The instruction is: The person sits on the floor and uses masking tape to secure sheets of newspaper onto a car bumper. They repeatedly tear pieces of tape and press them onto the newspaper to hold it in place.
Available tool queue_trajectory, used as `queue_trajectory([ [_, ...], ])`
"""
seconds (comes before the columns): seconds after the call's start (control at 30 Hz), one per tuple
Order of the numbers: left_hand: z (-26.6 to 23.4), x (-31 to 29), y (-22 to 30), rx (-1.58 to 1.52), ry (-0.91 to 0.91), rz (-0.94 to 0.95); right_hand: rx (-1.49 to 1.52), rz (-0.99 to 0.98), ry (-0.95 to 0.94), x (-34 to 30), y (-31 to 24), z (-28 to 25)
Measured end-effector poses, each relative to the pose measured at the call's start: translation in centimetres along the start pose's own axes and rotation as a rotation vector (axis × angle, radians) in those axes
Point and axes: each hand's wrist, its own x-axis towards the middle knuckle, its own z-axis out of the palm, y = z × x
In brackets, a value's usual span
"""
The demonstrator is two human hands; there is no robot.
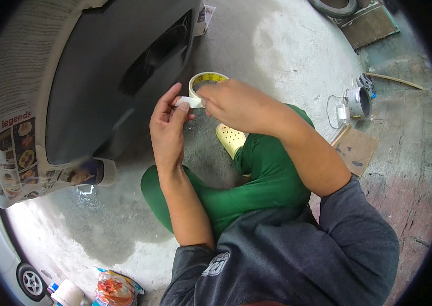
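Note:
My right hand (226,102) grips a roll of masking tape (192,84), pale-edged with a yellow inner core. A short white strip of tape (190,102) stretches from the roll side toward my left hand (167,115). The thumb and fingers of that hand pinch the strip's free end, with the index finger raised. Left of both hands stands a dark grey car body panel (93,76) with a glossy black patch (157,53). Printed newspaper (14,112) is taped around the panel's edge.
Below my hands are my green-trousered legs (226,199) and a yellow clog (230,138). To the right lie an open paint can (361,102), a white container (343,112) and a piece of cardboard (357,148). A bright plastic bag (116,289) lies at lower left.

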Motion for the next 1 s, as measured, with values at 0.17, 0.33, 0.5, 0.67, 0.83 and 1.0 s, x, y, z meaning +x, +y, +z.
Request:
queue_trajectory([
  [0.17,-0.6,0.3,-0.3,0.139,0.101,0.072,-0.057,-0.040,0.004,0.1,0.4,0.3],
  [0.33,0.2,-0.4,1.1,0.351,-0.089,0.148,-0.045,-0.046,0.004,0.0,0.8,0.3],
  [0.5,0.8,-0.6,1.5,0.616,-0.073,0.234,-0.084,-0.058,0.006,0.3,1.0,0.4],
  [0.67,1.5,-0.4,1.5,0.612,-0.076,0.279,-0.082,-0.019,0.000,0.3,0.9,0.1],
  [0.83,2.1,-0.5,1.5,0.622,-0.072,0.306,0.053,0.145,0.052,0.3,-1.1,-1.2],
  [1.0,2.6,-0.4,0.9,0.625,-0.037,0.445,0.461,0.308,0.037,0.6,-0.6,-1.1],
])
